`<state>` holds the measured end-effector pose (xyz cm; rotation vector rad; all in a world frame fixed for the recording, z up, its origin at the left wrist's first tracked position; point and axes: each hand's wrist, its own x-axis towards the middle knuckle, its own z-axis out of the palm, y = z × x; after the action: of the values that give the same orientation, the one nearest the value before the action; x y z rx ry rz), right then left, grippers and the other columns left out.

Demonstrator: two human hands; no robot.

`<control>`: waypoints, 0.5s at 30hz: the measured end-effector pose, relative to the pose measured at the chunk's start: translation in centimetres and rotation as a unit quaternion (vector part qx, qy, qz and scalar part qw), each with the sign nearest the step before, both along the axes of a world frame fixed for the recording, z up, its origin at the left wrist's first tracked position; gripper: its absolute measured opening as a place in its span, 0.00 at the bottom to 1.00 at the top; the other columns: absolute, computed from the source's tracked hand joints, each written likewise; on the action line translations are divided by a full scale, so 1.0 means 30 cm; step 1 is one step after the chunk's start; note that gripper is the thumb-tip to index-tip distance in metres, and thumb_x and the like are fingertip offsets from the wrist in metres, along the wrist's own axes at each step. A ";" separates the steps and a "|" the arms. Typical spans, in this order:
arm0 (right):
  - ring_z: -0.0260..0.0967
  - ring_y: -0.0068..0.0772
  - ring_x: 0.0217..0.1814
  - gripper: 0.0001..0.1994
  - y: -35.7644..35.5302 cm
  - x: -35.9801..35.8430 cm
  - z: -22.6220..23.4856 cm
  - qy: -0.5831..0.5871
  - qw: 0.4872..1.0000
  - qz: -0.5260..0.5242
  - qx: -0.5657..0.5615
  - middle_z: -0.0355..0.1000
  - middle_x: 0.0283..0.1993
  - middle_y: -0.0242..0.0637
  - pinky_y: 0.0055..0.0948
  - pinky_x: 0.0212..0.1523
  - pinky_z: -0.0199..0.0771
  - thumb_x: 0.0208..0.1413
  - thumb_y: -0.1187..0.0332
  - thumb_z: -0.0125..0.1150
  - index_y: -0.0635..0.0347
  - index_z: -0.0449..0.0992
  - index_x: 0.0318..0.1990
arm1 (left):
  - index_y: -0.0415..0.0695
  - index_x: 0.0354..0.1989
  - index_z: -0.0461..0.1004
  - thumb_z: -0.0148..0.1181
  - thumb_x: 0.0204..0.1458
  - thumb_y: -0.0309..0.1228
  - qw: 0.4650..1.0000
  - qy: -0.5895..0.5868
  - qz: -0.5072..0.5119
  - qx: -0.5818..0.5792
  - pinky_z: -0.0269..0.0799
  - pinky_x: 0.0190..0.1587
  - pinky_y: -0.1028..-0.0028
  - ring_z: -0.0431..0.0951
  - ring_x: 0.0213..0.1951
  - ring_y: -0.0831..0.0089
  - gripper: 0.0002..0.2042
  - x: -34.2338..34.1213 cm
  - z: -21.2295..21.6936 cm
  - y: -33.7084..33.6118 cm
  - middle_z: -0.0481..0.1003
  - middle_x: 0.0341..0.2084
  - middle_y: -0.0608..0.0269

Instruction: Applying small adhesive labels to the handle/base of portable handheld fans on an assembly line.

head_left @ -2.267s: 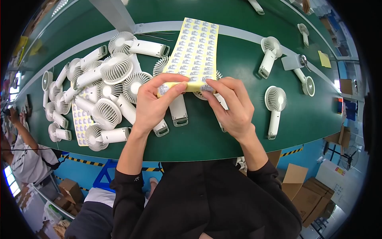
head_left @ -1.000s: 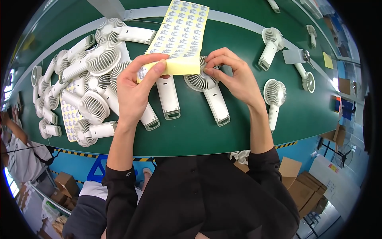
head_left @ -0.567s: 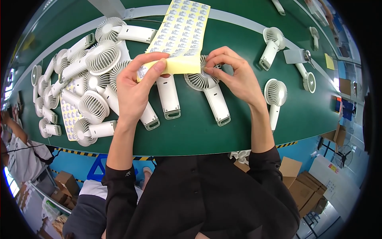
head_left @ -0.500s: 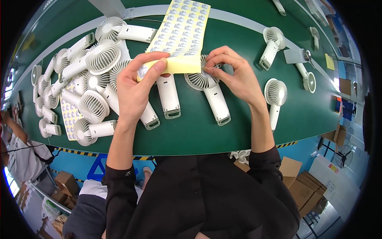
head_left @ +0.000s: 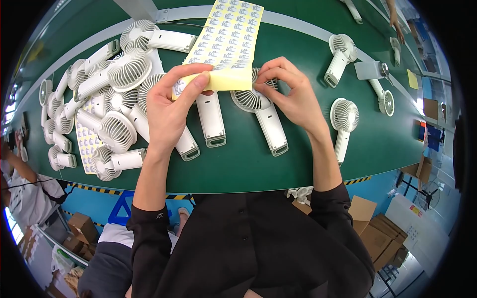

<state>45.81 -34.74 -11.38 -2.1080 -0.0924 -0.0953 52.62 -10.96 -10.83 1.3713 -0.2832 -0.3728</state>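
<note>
Head view looks down on a green bench (head_left: 298, 159) strewn with white handheld fans. Left of the hands, a heap of fans (head_left: 94, 99) lies piled over a second label sheet (head_left: 87, 144), hiding most of it. To the right, three loose fans (head_left: 343, 124) lie well apart, near a grey block (head_left: 370, 69) and a yellow note (head_left: 412, 79). Below the bench edge, cardboard boxes (head_left: 372, 223) sit on the floor; what is in them cannot be told.

The left hand (head_left: 171, 107) pinches the lower edge of a yellow label sheet (head_left: 228, 35) between thumb and curled fingers, and the edge is folded back. The sheet rises away over the bench and covers part of the fan (head_left: 261, 107) below it. The right hand (head_left: 293, 94) has its fingertips bunched on that fan's round head, just beside the sheet's edge; whether they pinch a label cannot be told. Another fan (head_left: 211, 119) lies between the wrists.
</note>
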 end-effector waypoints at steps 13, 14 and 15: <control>0.70 0.43 0.34 0.22 0.100 -0.091 0.082 0.120 0.929 -0.192 -0.292 0.72 0.32 0.46 0.37 0.36 0.71 0.49 0.57 0.71 0.68 0.72 0.37 | 0.37 0.46 0.78 0.58 0.60 0.29 0.999 -0.031 -0.016 0.030 0.71 0.48 0.78 0.77 0.43 0.77 0.10 -0.023 0.026 0.010 0.78 0.42 0.59; 0.70 0.45 0.33 0.24 0.086 -0.124 0.066 0.136 0.933 -0.135 -0.303 0.72 0.30 0.46 0.38 0.34 0.71 0.47 0.54 0.72 0.68 0.72 0.34 | 0.36 0.48 0.77 0.53 0.63 0.30 0.998 -0.042 -0.032 0.028 0.69 0.51 0.76 0.76 0.45 0.76 0.12 -0.023 0.033 0.005 0.78 0.44 0.59; 0.71 0.46 0.31 0.25 0.076 -0.147 0.045 0.151 0.934 -0.078 -0.314 0.72 0.29 0.47 0.39 0.32 0.70 0.45 0.51 0.73 0.67 0.71 0.32 | 0.36 0.48 0.77 0.53 0.63 0.30 0.998 -0.051 -0.027 0.019 0.69 0.51 0.76 0.76 0.45 0.76 0.12 -0.027 0.036 0.009 0.78 0.44 0.59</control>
<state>41.41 -32.47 -10.05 -2.7412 0.2658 0.1924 51.82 -10.68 -9.75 1.4250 -0.4007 -0.3556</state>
